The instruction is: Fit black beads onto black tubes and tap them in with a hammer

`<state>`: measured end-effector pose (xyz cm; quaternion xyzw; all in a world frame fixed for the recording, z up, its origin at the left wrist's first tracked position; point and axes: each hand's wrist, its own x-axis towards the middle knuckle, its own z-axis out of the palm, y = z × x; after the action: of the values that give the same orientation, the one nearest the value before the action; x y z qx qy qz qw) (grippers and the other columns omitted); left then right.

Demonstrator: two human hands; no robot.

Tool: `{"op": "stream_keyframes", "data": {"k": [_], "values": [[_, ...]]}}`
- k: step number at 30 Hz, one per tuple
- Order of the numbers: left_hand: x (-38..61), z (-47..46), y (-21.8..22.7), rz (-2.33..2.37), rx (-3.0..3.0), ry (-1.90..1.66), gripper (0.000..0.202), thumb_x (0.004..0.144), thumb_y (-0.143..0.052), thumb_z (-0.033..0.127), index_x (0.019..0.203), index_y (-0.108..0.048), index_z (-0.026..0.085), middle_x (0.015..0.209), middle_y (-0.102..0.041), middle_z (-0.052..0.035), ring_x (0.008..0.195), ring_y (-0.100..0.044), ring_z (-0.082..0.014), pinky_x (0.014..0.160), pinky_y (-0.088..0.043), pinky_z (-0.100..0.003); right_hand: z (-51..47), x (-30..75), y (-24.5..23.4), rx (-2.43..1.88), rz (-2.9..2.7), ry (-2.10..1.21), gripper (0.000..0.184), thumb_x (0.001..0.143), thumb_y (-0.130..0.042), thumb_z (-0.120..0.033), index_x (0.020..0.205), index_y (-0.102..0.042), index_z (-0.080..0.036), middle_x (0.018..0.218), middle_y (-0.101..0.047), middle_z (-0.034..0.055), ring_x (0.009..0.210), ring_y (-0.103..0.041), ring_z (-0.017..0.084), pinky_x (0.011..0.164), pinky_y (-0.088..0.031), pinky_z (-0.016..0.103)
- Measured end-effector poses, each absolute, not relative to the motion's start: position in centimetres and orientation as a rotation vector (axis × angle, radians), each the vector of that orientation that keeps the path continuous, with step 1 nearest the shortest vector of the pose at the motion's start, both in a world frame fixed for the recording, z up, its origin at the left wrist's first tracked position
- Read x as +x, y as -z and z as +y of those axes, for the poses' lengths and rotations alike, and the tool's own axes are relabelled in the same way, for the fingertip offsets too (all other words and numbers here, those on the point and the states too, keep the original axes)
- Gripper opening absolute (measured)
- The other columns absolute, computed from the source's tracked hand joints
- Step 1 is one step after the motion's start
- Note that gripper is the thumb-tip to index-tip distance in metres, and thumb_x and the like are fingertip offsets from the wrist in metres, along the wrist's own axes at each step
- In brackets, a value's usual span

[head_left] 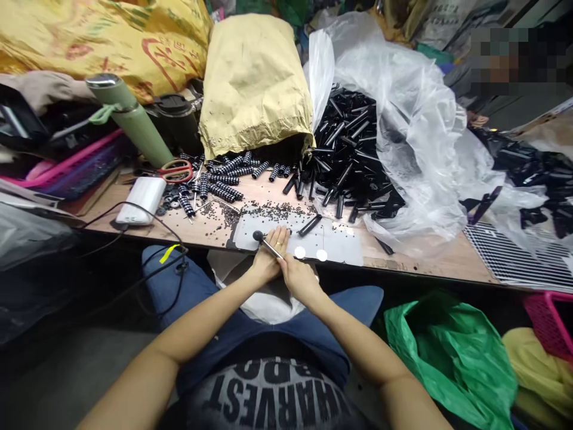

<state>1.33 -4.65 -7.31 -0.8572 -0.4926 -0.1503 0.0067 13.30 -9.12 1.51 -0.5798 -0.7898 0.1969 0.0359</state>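
The brown worktop (pixel 430 263) runs across the middle of the frame. A grey mat (pixel 347 243) lies by its front edge, near the frame's centre. Tiny black bits (pixel 286 210) are scattered just above it. A white box (pixel 142 200) sits at the left, black tubes (pixel 339 206) and a striped sheet (pixel 514 257) at the right.

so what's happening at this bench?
A person sits at a cluttered bench, both hands together at its near edge. The right hand holds a thin metal rod with a dark round end, slanting over the outstretched left hand. Right of the hands, a black tube and two white discs lie on a grey mat. More black tubes are heaped farther back.
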Motion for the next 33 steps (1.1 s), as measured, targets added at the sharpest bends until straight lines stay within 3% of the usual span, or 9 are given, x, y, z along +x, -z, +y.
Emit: {"op": "stream_keyframes", "data": {"k": [5,10,14,17,21,24,26,30,33], "values": [[0.2,-3.2,5.5,-1.757,-2.673,0.541,0.046,0.091,-0.038,0.014,0.136,-0.047,0.008,0.12,-0.06,-0.0198,0.114,-0.054,-0.028,0.095,-0.044,-0.042,-8.4,17.3,-1.7,-1.965,-2.182,-0.507,0.036,0.102,-0.025,-0.037,0.094,-0.055,-0.02,0.072,-0.065,0.0037,0.064,-0.062,0.019,0.058,-0.032,0.025],[-0.4,-6.3,2.0,-1.802,-2.801,0.386,0.028,0.093,-0.043,0.019,0.112,-0.063,0.014,0.091,-0.063,-0.0114,0.087,-0.058,-0.0246,0.075,-0.049,-0.036,-6.6,26.2,-0.9,-2.367,-1.914,-0.202,0.036,0.101,-0.03,-0.039,0.093,-0.058,-0.017,0.075,-0.065,0.0084,0.066,-0.06,0.021,0.06,-0.031,0.027],[3.0,-5.2,1.2,-1.761,-2.803,0.51,0.025,0.094,-0.046,0.027,0.097,-0.066,0.013,0.091,-0.062,-0.0132,0.09,-0.056,-0.0257,0.075,-0.048,-0.037,-5.2,30.6,1.3,-2.487,-1.816,-0.084,0.038,0.099,-0.034,-0.04,0.096,-0.06,-0.012,0.082,-0.065,0.0143,0.074,-0.061,0.024,0.068,-0.038,0.032],[6.8,-1.3,2.0,-1.759,-2.748,0.625,0.022,0.09,-0.049,0.019,0.091,-0.067,0.008,0.093,-0.062,-0.0181,0.096,-0.055,-0.0287,0.075,-0.049,-0.039,-4.5,30.8,2.1,-2.244,-1.78,-0.07,0.04,0.097,-0.037,-0.044,0.093,-0.061,-0.012,0.094,-0.064,0.0179,0.09,-0.06,0.027,0.079,-0.042,0.038],[8.6,1.3,3.1,-1.763,-2.74,0.694,0.026,0.087,-0.044,0.005,0.081,-0.069,0.007,0.083,-0.064,-0.0181,0.089,-0.057,-0.027,0.071,-0.049,-0.038,-4.1,28.6,1.9,-1.828,-1.457,-0.714,0.057,0.089,-0.036,-0.065,0.096,-0.06,-0.014,0.091,-0.066,0.0135,0.083,-0.062,0.023,0.077,-0.049,0.038],[7.4,-0.4,3.2,-1.449,-2.779,1.091,0.025,0.092,-0.046,0.017,0.091,-0.07,0.012,0.089,-0.068,-0.0132,0.089,-0.058,-0.0224,0.078,-0.048,-0.037,-4.3,26.2,1.2,-1.479,-1.215,-1.429,0.074,0.087,-0.021,-0.075,0.109,-0.06,-0.015,0.094,-0.068,0.0139,0.084,-0.066,0.023,0.074,-0.053,0.038],[6.4,-2.2,3.3,-1.273,-2.776,1.327,0.024,0.094,-0.047,0.022,0.096,-0.07,0.017,0.093,-0.071,-0.0099,0.09,-0.06,-0.0199,0.082,-0.048,-0.036,-4.4,24.7,0.8,-1.233,-1.185,-1.719,0.082,0.086,-0.014,-0.077,0.116,-0.06,-0.016,0.099,-0.069,0.0148,0.093,-0.066,0.025,0.078,-0.053,0.04],[5.0,-3.7,3.4,-1.201,-2.753,1.519,0.021,0.093,-0.049,0.024,0.101,-0.069,0.02,0.1,-0.072,-0.0074,0.095,-0.061,-0.0189,0.087,-0.047,-0.036,-4.1,22.9,0.5,-0.987,-1.182,-1.889,0.084,0.081,-0.023,-0.081,0.115,-0.061,-0.014,0.103,-0.068,0.0167,0.102,-0.064,0.028,0.086,-0.051,0.046],[3.9,-0.6,3.1,-1.391,-2.691,1.582,0.032,0.092,-0.051,0.034,0.117,-0.061,0.018,0.11,-0.068,-0.0103,0.104,-0.058,-0.0222,0.092,-0.045,-0.04,-3.3,22.6,0.9,-1.048,-1.248,-1.73,0.079,0.072,-0.051,-0.076,0.123,-0.054,-0.016,0.118,-0.062,0.0165,0.112,-0.06,0.029,0.094,-0.048,0.048]]}}
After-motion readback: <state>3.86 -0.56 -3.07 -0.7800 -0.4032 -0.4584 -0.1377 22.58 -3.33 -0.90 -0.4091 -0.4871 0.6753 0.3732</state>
